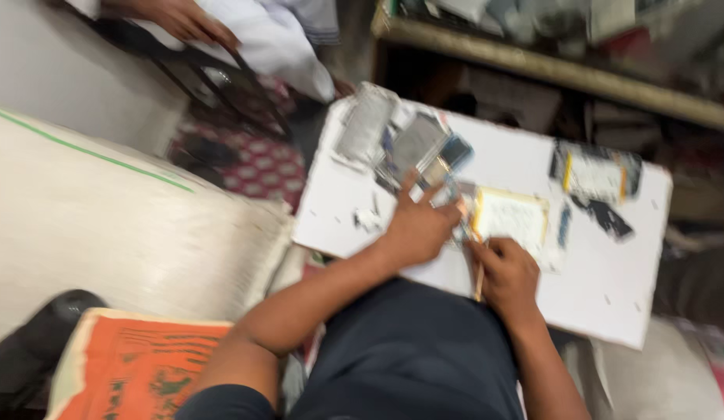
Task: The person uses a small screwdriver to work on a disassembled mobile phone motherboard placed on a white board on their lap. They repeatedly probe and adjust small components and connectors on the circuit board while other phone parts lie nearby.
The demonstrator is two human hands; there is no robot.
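A white board [611,280] lies across my lap, strewn with phone parts. My left hand [418,225] rests spread on the board, its fingers pressing a small part beside a pale, yellow-edged flat battery [511,218]. My right hand [508,276] is closed around a thin wooden-handled tool [479,281] whose tip points up toward the battery's left edge. The picture is blurred, so the part under my left fingers is hard to make out.
Grey phone shells and screens [401,140] lie at the board's far left, another battery and dark strips [597,180] at the far right. A large white sack [105,225] is to my left, an orange printed bag [136,365] beneath it. Another person's hand [187,19] holds a dark chair at top left.
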